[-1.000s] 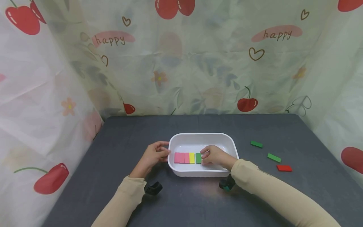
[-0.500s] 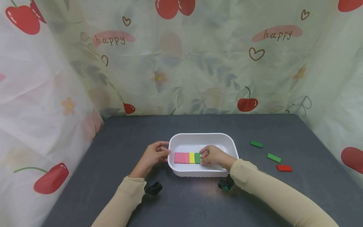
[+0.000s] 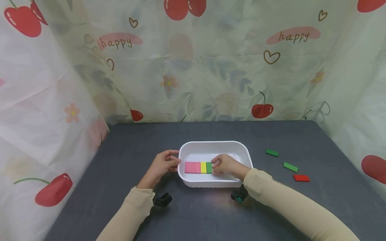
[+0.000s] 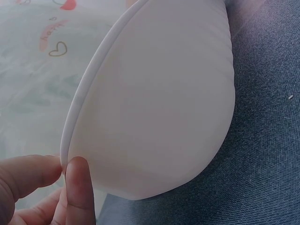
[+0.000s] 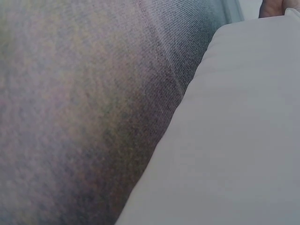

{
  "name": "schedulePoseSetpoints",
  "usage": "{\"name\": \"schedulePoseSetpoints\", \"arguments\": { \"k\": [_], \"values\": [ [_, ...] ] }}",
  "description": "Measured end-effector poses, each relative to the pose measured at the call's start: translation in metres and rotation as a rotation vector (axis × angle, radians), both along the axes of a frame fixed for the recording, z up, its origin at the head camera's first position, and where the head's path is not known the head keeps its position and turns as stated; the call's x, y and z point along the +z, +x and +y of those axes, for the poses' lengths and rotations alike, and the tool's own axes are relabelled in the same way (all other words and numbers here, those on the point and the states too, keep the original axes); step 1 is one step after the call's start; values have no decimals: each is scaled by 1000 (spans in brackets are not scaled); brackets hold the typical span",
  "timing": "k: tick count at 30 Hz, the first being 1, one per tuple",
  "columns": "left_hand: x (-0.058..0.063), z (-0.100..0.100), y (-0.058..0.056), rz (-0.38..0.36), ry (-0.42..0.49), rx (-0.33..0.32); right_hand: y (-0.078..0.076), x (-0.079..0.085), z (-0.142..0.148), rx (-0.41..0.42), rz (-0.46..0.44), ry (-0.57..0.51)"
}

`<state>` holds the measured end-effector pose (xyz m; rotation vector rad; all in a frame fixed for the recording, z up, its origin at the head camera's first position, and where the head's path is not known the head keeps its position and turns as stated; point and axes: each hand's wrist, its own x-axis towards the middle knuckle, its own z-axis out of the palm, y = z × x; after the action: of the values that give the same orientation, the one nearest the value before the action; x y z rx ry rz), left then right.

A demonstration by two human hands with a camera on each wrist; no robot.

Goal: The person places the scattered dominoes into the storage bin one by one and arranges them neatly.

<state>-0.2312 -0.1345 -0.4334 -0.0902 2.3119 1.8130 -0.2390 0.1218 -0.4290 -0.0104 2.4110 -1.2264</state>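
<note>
A white plastic tray (image 3: pixel 216 184) sits on the dark table. My left hand (image 3: pixel 164 165) pinches its left rim between thumb and fingers (image 4: pixel 79 187), with the rim running between them in the left wrist view. Inside the tray, pink tiles (image 3: pixel 192 167), a yellow tile (image 3: pixel 203 167) and a green tile (image 3: pixel 209 167) lie side by side in a row. My right hand (image 3: pixel 229 165) reaches over the tray's right side and holds the green tile by its right end, fingers partly covering it. The right wrist view shows mostly the tray's outer side (image 5: pixel 225 126).
On the table to the right of the tray lie two loose green tiles, a farther one (image 3: pixel 272 153) and a nearer one (image 3: pixel 291 167), and a red tile (image 3: pixel 301 178). A printed curtain (image 3: pixel 196 83) hangs behind the table and along both sides.
My right hand has slid slightly left with the green tile, closing the small gap beside the yellow tile. My left hand has stayed on the rim.
</note>
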Motion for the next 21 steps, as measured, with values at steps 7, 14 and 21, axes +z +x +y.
{"name": "schedulePoseSetpoints", "arguments": {
  "k": [7,14,21],
  "values": [
    [0,0,0,-1,3,-1,0,0,0,-4,-3,-9],
    [-1,0,-1,-2,5,-3,0,-1,0,2,-2,-24],
    [-1,-1,-1,0,2,0,-1,9,6,-3,-19,-65]
  ]
}}
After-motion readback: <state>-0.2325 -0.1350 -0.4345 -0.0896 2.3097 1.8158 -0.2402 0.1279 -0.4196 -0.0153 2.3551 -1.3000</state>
